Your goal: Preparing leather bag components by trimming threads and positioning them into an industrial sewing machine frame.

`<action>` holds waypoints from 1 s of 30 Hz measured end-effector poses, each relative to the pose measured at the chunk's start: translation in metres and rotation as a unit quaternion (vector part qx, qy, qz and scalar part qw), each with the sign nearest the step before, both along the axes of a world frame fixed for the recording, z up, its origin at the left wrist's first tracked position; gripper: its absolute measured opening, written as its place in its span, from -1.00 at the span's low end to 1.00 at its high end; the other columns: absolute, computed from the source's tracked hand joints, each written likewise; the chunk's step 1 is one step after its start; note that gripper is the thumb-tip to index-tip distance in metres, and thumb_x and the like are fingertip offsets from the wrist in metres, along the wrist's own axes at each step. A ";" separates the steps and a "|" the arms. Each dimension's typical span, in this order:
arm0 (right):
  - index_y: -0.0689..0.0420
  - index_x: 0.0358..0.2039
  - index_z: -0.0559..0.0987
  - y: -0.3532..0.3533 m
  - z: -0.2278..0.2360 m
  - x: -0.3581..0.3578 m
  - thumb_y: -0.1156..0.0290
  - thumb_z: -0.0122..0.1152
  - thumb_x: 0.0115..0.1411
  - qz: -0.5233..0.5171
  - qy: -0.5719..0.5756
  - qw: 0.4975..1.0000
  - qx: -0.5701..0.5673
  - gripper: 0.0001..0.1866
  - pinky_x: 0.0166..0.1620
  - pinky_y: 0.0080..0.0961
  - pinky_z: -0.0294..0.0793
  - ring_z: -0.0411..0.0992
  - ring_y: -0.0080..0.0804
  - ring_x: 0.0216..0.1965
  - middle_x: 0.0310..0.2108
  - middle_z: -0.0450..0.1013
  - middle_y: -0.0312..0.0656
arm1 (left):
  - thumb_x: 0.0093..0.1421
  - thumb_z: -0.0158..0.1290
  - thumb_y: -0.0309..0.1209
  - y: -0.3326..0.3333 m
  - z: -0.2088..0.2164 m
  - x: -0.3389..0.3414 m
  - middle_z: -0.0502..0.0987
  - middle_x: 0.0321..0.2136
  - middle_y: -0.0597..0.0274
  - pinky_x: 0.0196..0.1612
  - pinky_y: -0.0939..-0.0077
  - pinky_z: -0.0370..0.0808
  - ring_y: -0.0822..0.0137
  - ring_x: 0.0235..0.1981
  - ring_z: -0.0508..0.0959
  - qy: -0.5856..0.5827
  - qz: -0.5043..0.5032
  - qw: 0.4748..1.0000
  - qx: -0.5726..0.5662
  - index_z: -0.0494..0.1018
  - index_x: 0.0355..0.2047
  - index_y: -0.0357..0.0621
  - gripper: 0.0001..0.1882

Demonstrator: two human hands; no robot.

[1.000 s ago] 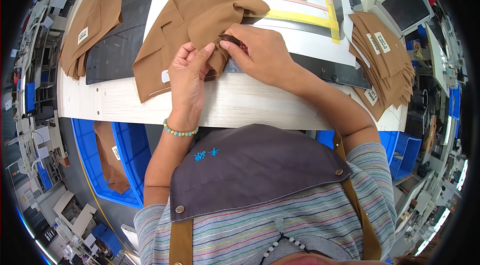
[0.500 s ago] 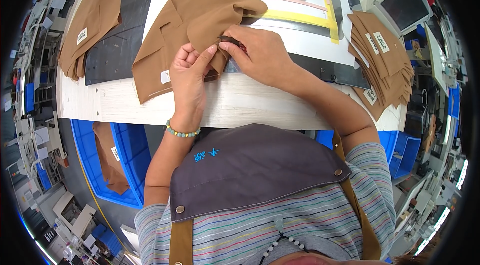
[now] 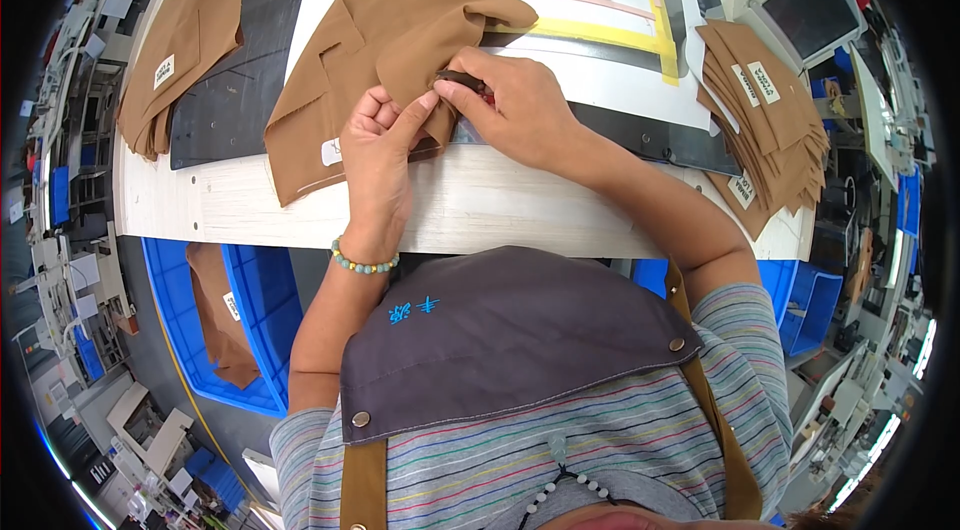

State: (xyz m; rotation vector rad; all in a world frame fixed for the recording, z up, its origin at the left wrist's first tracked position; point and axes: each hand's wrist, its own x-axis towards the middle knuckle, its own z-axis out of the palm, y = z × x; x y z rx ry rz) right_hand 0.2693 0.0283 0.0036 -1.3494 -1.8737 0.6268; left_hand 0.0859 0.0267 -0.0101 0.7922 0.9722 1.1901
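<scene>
Two hands close together on a brown cloth piece (image 3: 385,40) near the front of a pale wooden table (image 3: 480,205). Left hand (image 3: 378,162) curled up, thumb and fingers pinching a fold of the brown cloth. Right hand (image 3: 520,110) bent over the same fold, fingertips pinching the cloth and a small dark thing (image 3: 462,80) at the edge; too small to tell what kind of thing. Both hands touching at the fingertips. Bead bracelet (image 3: 362,265) around the left wrist.

Brown cloth piece spread flat, partly on a dark mat (image 3: 240,80) and partly on a yellow frame (image 3: 590,25), one corner hanging toward the table's front edge. Small white tag (image 3: 331,152) on the cloth near the left hand.

More brown cloth (image 3: 180,40) piled at the far left of the table. Fanned stack of brown pieces (image 3: 770,120) on the right side, well apart from the hands. Grey screen (image 3: 810,10) behind that stack. Blue bin (image 3: 235,320) under the table on the left, with brown cloth inside. Dark apron (image 3: 510,340) and striped shirt (image 3: 600,460) at the bottom.
</scene>
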 end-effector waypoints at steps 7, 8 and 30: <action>0.09 -0.45 0.57 0.004 -0.004 0.003 0.03 0.35 0.26 -0.011 -0.016 1.000 0.020 -0.62 -0.49 -0.30 0.43 0.50 -0.20 -0.59 -0.64 0.49 -0.19 | 0.30 0.23 -0.62 -0.003 0.007 0.007 0.70 -0.27 0.24 -0.25 0.66 0.57 0.57 -0.35 0.64 0.007 0.001 1.000 -0.001 0.50 -0.16 -0.24 -0.85; 0.07 -0.47 0.58 0.003 -0.003 0.002 0.05 0.37 0.25 0.018 0.023 0.999 0.033 -0.64 -0.50 -0.32 0.42 0.49 -0.22 -0.59 -0.62 0.50 -0.20 | 0.30 0.23 -0.62 -0.003 0.005 0.006 0.70 -0.27 0.24 -0.25 0.66 0.57 0.57 -0.35 0.64 0.007 -0.001 1.000 -0.001 0.50 -0.16 -0.24 -0.85; 0.11 -0.24 0.59 0.005 0.007 0.009 0.15 0.19 0.38 0.003 -0.029 1.000 -0.008 -0.72 -0.35 -0.14 0.46 0.54 -0.04 -0.44 -0.54 0.55 -0.10 | 0.33 0.24 -0.54 0.002 0.002 0.002 0.70 -0.17 0.21 -0.20 0.69 0.54 0.57 -0.26 0.64 -0.018 0.004 1.000 -0.018 0.52 -0.07 -0.23 -0.81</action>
